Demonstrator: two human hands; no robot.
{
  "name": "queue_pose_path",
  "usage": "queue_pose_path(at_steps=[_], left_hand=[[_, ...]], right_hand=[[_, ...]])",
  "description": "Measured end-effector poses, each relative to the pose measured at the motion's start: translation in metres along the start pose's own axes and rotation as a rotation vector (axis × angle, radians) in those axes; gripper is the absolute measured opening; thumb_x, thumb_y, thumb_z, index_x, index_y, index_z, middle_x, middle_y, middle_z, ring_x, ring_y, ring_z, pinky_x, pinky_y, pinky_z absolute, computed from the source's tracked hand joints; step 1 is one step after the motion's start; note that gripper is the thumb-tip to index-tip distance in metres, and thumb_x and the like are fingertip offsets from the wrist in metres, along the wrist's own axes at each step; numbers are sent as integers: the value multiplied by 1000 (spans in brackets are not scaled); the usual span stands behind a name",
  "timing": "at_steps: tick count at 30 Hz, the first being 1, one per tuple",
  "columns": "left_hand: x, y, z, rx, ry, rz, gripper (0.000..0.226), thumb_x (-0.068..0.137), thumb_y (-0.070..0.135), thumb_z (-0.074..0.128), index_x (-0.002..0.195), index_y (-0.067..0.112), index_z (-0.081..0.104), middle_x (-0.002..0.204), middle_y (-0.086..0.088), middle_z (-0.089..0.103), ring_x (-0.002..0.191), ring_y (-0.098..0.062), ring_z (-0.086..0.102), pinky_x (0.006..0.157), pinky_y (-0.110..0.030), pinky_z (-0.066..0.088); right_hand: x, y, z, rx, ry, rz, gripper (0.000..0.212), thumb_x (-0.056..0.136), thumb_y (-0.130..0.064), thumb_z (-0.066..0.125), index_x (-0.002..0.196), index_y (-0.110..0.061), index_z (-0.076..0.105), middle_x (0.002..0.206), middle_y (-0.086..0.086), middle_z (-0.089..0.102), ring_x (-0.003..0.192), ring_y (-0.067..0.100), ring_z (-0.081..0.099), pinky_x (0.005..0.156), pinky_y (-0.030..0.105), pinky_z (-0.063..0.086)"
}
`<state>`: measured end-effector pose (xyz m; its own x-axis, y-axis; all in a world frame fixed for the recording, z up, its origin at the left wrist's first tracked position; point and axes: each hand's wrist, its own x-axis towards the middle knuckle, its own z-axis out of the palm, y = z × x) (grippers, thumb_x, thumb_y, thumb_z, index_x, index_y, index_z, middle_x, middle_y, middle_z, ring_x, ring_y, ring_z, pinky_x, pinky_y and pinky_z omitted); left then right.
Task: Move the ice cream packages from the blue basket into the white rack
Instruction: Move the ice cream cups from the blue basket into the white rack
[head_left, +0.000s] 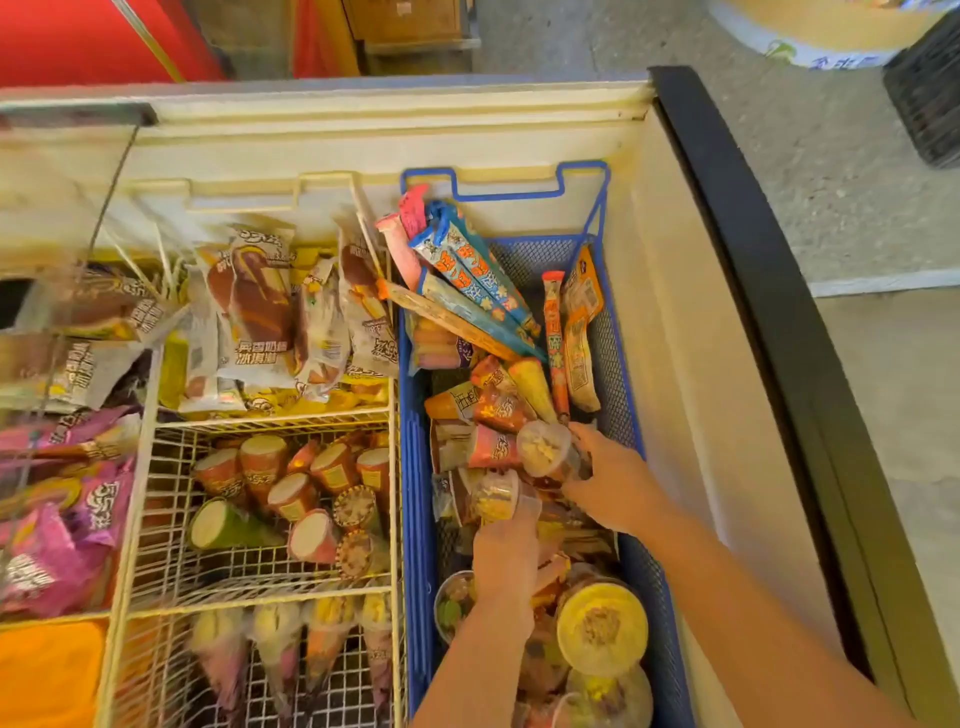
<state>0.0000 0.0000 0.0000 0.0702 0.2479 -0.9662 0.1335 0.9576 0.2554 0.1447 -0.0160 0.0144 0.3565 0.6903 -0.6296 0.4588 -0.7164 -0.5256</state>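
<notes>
The blue basket (621, 384) fills the right half of an open chest freezer and holds many ice cream packages: long blue tubes (470, 275), orange cones (488, 405) and clear-lidded cups. My right hand (610, 478) is inside it, closed around a cone with a clear dome lid (545, 447). My left hand (504, 556) grips another clear-lidded cone (496, 496) just below. To the left stands the white rack (156, 519), whose middle compartment holds several cones (296, 488) lying on their sides.
The rack's far compartment holds brown and white bar packs (254, 312); its near one holds yellow-topped cones (291, 654). Pink packs (57, 535) lie at far left. A yellow-lidded tub (602, 629) sits at the basket's near end. The freezer's black rim (769, 312) runs along the right.
</notes>
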Motion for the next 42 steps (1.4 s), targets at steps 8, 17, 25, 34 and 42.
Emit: queue_pose_path(at_steps=[8, 17, 25, 34, 42], left_hand=[[23, -14, 5, -80, 56, -44, 14, 85, 26, 70, 95, 16, 71, 98, -11, 70, 93, -27, 69, 72, -42, 63], [22, -25, 10, -367, 31, -34, 18, 83, 11, 75, 100, 13, 67, 109, -13, 69, 106, -28, 65, 76, -41, 60], [16, -21, 5, -467, -99, 20, 33, 84, 19, 74, 111, 30, 56, 122, -10, 64, 117, -29, 60, 75, -46, 59], [-12, -17, -38, -220, -187, 282, 42, 87, 16, 72, 123, 27, 55, 112, -1, 72, 104, -16, 67, 76, -44, 62], [-66, 7, -116, 155, -265, 473, 44, 89, 15, 68, 129, 25, 52, 99, 3, 72, 90, -15, 69, 79, -42, 61]], right_hand=[[21, 12, 24, -2, -3, 46, 93, 78, -8, 72, 152, -18, 16, 152, 11, 37, 138, 29, 36, 109, 36, 35], [29, 24, 37, 217, 16, -14, 70, 77, -11, 75, 139, -16, 43, 136, 7, 54, 128, 22, 48, 108, 38, 39], [15, 21, 42, 387, -87, 23, 74, 82, -22, 73, 144, -25, 32, 126, -10, 48, 117, 7, 43, 95, 23, 34], [-17, -3, 33, 435, -84, 9, 56, 81, -27, 75, 129, -29, 46, 102, -24, 54, 91, -7, 51, 69, 9, 38], [-74, -37, 55, 686, -180, 91, 40, 75, -41, 78, 110, -28, 62, 111, -3, 70, 97, 14, 69, 76, 34, 57]])
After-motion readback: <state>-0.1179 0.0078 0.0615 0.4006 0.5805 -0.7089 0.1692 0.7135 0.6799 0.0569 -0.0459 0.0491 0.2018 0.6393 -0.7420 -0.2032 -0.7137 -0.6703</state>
